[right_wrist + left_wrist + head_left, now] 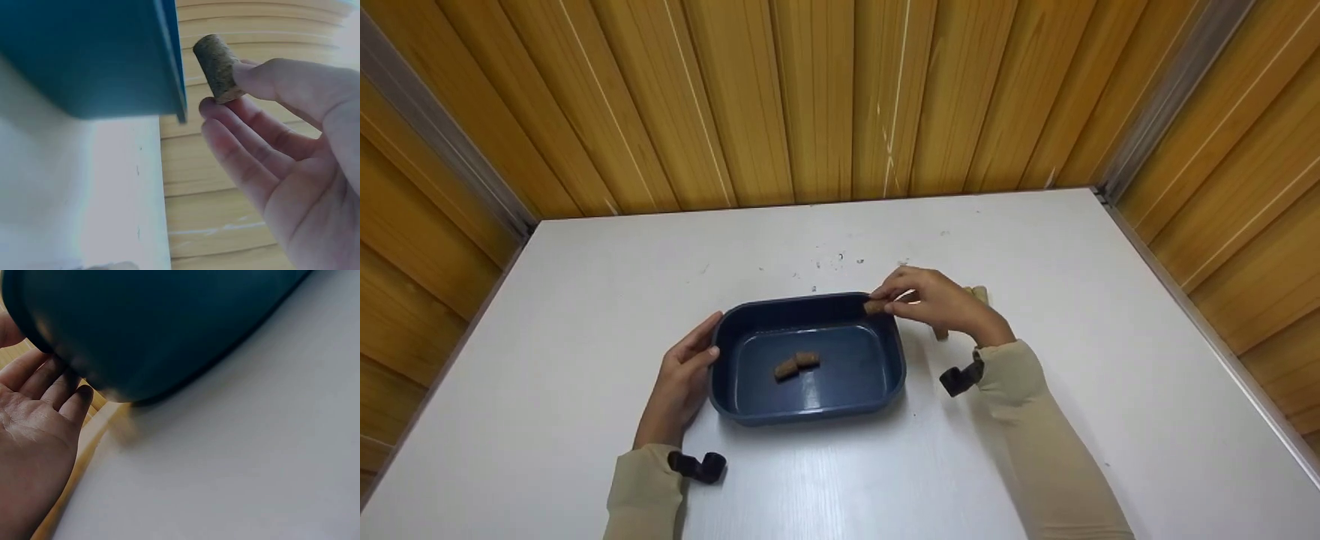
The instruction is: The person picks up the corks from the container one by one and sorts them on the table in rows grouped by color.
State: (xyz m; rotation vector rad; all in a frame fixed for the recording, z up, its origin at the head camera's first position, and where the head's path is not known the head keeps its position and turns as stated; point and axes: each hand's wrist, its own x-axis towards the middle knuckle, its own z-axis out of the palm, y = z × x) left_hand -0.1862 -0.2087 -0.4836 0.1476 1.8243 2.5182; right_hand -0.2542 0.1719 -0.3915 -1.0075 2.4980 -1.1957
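Note:
A dark blue rectangular tub [810, 411] sits on the white table, with two brown corks [808, 360] lying end to end on its floor. At its left side my left hand [679, 379] holds the wall, thumb at the rim and fingers along the outside; in the left wrist view the fingertips pass out of sight behind the tub. My right hand [937, 300] pinches a cork [216, 67] between thumb and fingers at the tub's far right corner. The right wrist view shows this cork tilted, beside the tub's edge.
More corks [941, 333] lie on the table right of the tub, partly hidden by my right hand and wrist. The white table [607, 285] meets wood-patterned panels [817, 105] at the back and sides. Dark marks dot the table behind the tub.

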